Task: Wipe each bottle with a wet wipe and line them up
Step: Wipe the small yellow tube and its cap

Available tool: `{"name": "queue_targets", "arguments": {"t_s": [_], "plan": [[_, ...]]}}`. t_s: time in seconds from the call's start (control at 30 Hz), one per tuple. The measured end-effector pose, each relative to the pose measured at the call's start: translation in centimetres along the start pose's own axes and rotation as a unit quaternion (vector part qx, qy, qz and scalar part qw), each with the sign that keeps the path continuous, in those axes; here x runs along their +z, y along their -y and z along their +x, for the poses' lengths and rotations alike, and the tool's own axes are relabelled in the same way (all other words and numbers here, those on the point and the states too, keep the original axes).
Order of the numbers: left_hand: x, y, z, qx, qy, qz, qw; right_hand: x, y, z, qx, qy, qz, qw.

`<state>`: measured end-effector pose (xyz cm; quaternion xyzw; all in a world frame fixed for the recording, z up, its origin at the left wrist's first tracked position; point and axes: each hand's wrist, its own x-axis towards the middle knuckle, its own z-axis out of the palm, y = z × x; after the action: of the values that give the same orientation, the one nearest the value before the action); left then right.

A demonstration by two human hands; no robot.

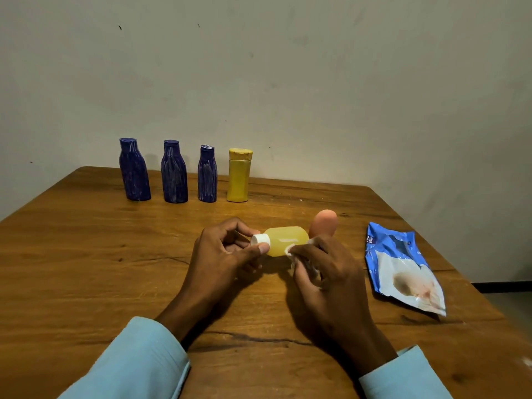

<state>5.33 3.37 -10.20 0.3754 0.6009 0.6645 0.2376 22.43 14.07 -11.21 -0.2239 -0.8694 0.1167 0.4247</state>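
The person holds a clear bottle [285, 241] of yellow liquid on its side, just above the table [86, 254], its long axis running left to right with the white cap [260, 239] toward the left. The left hand [227, 251] pinches that cap between thumb and fingers, while the right hand [325, 272] presses a bunched wipe [293, 250] against the bottle's base end, fingers curled round the wipe. A peach bottle [324, 224] stands just behind the right hand. Four bottles stand in a row [184, 174] at the far edge, three blue and one yellow, well apart from the hands. The free end of that row lies ahead and slightly left, so the left hand, already gripping the cap, seems better placed to stand the bottle beside the yellow one. The wipe pack [403, 266] lies to the right.
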Motion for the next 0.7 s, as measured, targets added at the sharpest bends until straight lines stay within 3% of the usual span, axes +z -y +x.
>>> {"name": "queue_targets", "arguments": {"t_s": [0.2,0.33,0.43,0.7], "plan": [[-0.2,0.2,0.1,-0.005,0.003,-0.004,1.0,-0.1,-0.6,0.4,0.063,-0.083,-0.034,0.994],[-0.2,0.2,0.2,0.004,0.016,-0.003,1.0,0.1,-0.9,0.7,0.087,-0.072,-0.061,0.992],[-0.3,0.2,0.1,0.004,0.008,-0.006,1.0,-0.1,-0.2,0.4,0.072,-0.052,-0.009,0.996],[-0.3,0.2,0.1,0.01,0.017,-0.009,1.0,-0.1,-0.8,0.8,0.079,-0.085,-0.011,0.993]]}}
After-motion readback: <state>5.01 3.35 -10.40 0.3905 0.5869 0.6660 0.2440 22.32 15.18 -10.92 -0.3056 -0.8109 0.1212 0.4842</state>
